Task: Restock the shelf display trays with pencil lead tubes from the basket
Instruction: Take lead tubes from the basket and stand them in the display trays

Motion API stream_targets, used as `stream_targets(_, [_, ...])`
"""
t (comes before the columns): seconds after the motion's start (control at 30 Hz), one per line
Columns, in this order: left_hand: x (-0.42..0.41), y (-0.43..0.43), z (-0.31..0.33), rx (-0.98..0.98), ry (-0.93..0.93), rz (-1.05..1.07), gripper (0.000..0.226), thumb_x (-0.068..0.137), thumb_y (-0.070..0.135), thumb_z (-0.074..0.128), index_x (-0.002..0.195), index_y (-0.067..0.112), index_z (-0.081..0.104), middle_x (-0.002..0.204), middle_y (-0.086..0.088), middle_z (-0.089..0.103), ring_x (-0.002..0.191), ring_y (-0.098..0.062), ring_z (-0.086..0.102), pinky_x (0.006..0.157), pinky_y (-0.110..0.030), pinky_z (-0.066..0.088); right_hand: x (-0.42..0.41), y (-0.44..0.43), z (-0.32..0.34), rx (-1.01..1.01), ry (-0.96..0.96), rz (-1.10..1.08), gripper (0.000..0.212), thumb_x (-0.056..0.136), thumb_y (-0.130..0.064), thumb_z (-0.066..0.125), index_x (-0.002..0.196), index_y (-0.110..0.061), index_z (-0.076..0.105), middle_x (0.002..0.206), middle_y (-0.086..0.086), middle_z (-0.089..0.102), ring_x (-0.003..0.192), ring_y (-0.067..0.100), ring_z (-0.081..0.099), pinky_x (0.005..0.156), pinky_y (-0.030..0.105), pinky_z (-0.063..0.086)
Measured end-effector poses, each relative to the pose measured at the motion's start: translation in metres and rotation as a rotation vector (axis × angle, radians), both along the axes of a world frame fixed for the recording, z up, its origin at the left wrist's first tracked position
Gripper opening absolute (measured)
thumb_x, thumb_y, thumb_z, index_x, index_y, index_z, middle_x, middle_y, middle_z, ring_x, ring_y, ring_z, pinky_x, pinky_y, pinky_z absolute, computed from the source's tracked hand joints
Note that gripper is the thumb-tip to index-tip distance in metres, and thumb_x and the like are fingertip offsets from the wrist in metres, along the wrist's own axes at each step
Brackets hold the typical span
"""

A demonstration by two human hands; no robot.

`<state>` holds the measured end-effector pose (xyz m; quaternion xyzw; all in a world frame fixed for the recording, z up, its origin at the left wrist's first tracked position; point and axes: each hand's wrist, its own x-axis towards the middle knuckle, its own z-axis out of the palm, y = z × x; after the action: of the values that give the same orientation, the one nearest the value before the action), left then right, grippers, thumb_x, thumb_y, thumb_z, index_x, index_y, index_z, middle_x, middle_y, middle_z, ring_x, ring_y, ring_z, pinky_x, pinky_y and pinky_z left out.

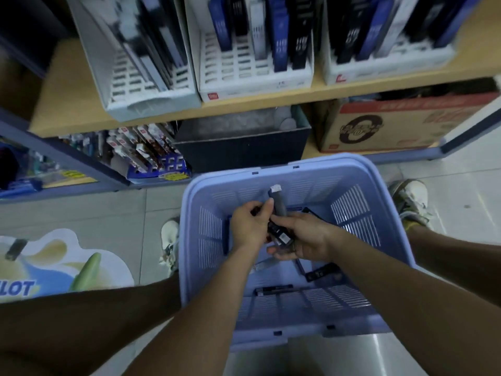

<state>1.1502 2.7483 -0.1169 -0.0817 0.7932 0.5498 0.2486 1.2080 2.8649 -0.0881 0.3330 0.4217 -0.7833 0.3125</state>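
Above the middle of the blue basket (349,204), the right hand (306,240) grasps a small bundle of pencil lead tubes (280,236), while the left hand (248,226) pinches the same bundle, its thumb beside a grey tube (279,206) that sticks up. Loose tubes (322,272) lie on the basket's floor nearer the person. Beyond the basket's far rim, white display trays (254,77) stand on the shelf (81,104).

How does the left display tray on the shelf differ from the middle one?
The left display tray sits turned at an angle to the shelf edge; the middle display tray sits square to it. The left tray's packs look grey and white, the middle tray's mostly blue and black. Both are white slotted trays with empty front slots.
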Motion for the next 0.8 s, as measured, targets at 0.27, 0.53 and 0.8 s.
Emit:
stream_targets(0.27, [-0.027,0.006,0.109,0.062,0.167,-0.158,0.036,0.092,0.052,0.051,0.083,0.019,0.063,0.08,0.0,0.063,0.077,-0.018,0.059,0.072,-0.033,0.046,-0.003,0.003,0.094,0.118,0.208,0.102,0.016,0.098,-0.027,0.057,0.094,-0.013,0.051,0.066,0.008,0.054,0.046,0.012,0.042,0.043,0.02,0.036])
stream_targets(0.53, [-0.048,-0.01,0.205,0.234,0.229,-0.408,0.022,0.088,0.027,0.065,0.098,0.009,0.071,0.071,0.004,0.06,0.06,-0.006,0.051,0.058,-0.019,0.047,-0.003,0.019,0.174,0.285,0.289,0.274,0.012,0.096,-0.028,0.06,0.091,-0.018,0.055,0.07,0.004,0.055,0.044,0.009,0.037,0.038,0.014,0.026])
stream_targets(0.8, [-0.073,-0.018,0.269,0.217,0.287,-0.445,0.008,0.086,0.018,0.068,0.092,0.013,0.07,0.072,-0.007,0.071,0.063,-0.016,0.067,0.064,-0.028,0.06,-0.027,0.03,0.224,0.39,0.465,0.433,0.034,0.085,-0.018,0.073,0.113,-0.017,0.054,0.064,-0.004,0.05,0.047,0.007,0.031,0.036,0.013,0.021])
